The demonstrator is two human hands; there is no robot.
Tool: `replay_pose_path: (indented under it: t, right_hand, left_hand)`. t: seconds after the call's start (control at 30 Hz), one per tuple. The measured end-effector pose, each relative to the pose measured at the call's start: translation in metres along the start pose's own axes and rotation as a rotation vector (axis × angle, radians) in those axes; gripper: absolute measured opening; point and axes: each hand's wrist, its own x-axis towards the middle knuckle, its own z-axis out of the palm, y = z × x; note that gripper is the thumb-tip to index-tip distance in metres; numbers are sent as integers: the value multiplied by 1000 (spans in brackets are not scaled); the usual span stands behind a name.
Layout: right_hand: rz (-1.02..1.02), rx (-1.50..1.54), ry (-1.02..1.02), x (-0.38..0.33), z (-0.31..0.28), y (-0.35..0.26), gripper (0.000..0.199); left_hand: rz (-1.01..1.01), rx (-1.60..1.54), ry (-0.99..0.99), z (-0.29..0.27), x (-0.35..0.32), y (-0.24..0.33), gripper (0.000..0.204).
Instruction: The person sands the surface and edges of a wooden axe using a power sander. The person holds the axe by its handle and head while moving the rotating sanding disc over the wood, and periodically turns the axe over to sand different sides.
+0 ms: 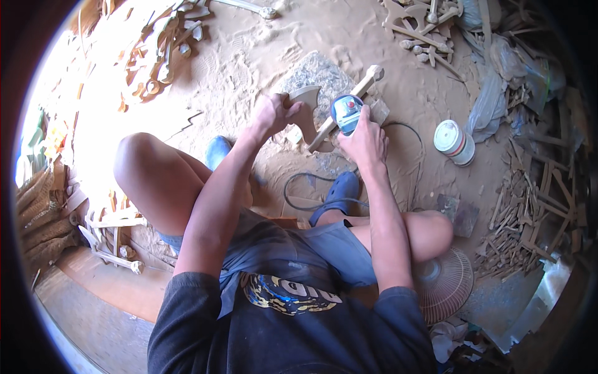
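Observation:
My left hand is closed round the curved blade end of a carved wooden axe. The axe's pale handle runs up to the right and ends in a faceted knob. Over that handle my right hand grips a blue-green angle grinder with a round disc at its far end. Whether the disc touches the wood cannot be made out. Beneath the axe lies a flat, dust-covered grey slab.
A dark power cord loops by my blue clog. To the right stand a white lidded tub and a fan. Wooden pieces pile up at far left, far right and along the right. Plastic bags lie there too.

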Motion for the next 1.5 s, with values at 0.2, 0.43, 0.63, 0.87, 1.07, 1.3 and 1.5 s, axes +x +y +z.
replay_pose_path:
  t: [0.2, 0.43, 0.63, 0.87, 1.07, 1.3, 1.5]
  right_hand:
    - [4, 11, 7, 7, 0, 1, 82]
    - [-11, 18, 63, 31, 2, 3, 79]
    - [12, 11, 84, 59, -3, 9, 80]
    - [82, 175, 167, 45, -31, 24, 80]
    - [176, 374, 419, -3, -95, 50, 74]
    - [264, 686, 621, -62, -141, 99, 87]
    - [239, 733, 841, -82, -151, 154, 85]
  left_hand:
    - [1, -94, -6, -1, -1, -2, 48]
    - [4, -49, -8, -1, 0, -4, 51]
    - [1, 2, 13, 1, 4, -3, 55]
    - [-6, -94, 17, 12, 9, -23, 60]
    - [-131, 91, 20, 13, 1, -18, 57]
    - [372, 552, 75, 79, -20, 40, 43]
    - [235, 653, -179, 118, -19, 92, 43]
